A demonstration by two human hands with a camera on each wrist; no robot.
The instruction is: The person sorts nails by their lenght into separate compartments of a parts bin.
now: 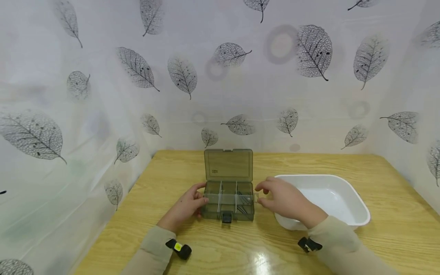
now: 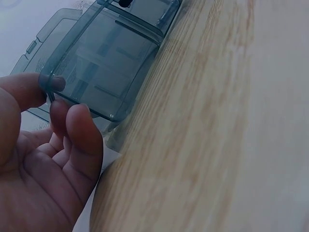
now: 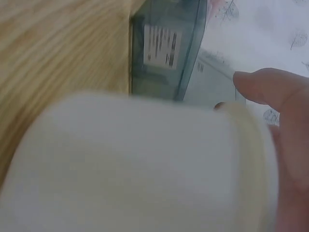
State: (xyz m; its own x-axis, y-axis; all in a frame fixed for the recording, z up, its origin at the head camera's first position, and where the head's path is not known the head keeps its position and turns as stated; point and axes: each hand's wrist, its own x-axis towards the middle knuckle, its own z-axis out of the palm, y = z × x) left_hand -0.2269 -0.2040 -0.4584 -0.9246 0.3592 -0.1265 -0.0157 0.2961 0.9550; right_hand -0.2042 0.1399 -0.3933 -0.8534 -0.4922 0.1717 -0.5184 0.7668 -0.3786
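Note:
A grey see-through compartment box (image 1: 227,208) stands on the table with its lid (image 1: 229,165) raised at the back. Clear dividers (image 1: 219,202) split it into several sections. Thin dark metal pieces (image 1: 242,209) lie in the right-hand ones, too small to identify. At the box's left wall my left hand (image 1: 187,204) pinches the rim, thumb (image 2: 57,83) over the edge and fingers outside. My right hand (image 1: 283,196) hovers by the box's right side, fingers loosely bent and thumb apart from them, nothing visible between. A barcode label (image 3: 162,47) shows on that side.
A white basin (image 1: 323,178) sits on the wooden table (image 1: 178,164) to the right, partly behind my right forearm. In the right wrist view its blurred wall (image 3: 130,159) fills the foreground. A leaf-patterned curtain (image 1: 192,126) surrounds the table's back and sides.

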